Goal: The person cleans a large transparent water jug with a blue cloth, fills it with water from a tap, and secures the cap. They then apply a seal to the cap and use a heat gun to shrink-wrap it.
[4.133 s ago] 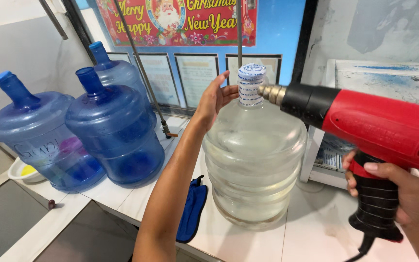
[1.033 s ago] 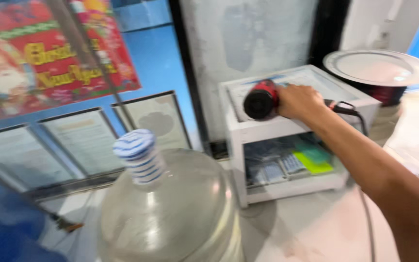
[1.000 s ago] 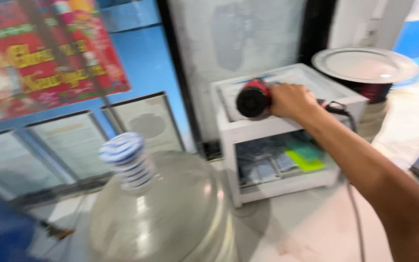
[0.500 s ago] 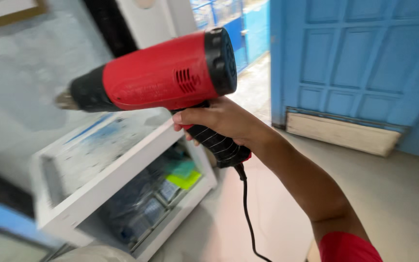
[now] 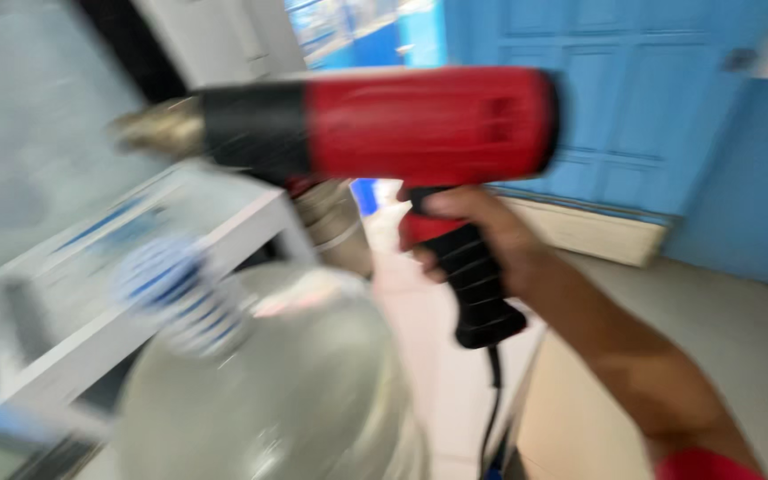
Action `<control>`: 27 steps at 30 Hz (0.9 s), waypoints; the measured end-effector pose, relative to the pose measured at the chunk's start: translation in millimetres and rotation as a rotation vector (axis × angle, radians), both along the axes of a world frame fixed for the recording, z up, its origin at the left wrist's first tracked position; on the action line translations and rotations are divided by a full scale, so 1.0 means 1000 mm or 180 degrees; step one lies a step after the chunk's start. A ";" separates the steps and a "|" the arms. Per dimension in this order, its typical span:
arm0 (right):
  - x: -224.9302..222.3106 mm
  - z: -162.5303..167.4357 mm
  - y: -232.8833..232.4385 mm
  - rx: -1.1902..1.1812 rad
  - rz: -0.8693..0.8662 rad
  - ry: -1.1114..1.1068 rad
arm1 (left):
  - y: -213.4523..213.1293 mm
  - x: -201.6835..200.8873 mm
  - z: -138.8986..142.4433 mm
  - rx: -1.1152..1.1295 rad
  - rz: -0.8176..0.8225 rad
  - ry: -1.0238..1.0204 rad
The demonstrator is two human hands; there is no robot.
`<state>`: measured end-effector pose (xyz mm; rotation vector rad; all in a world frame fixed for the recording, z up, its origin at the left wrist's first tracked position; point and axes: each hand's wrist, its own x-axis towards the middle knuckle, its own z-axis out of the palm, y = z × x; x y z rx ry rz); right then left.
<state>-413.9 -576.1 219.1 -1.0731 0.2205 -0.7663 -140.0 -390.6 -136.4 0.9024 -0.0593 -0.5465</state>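
Note:
My right hand grips the black handle of a red and black heat gun, held level with its metal nozzle pointing left. Its black cord hangs down from the handle. Below and left of the nozzle stands a large clear water jug whose neck carries a blue and white striped cap. The nozzle is above the cap and apart from it. The picture is blurred by motion. My left hand is out of sight.
A white box-like shelf unit stands behind the jug at the left. A round metal vessel sits behind the gun. Blue panelled doors and a pale floor fill the right side.
The view has swung back left and down, so the jug and its striped cap are in sight again. The heat gun stays in my right hand, now closer above the jug.

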 end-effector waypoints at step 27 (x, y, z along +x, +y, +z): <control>0.381 0.052 0.093 -0.5769 -0.0906 0.2882 | 0.038 0.048 0.063 0.0708 -0.1019 -0.1776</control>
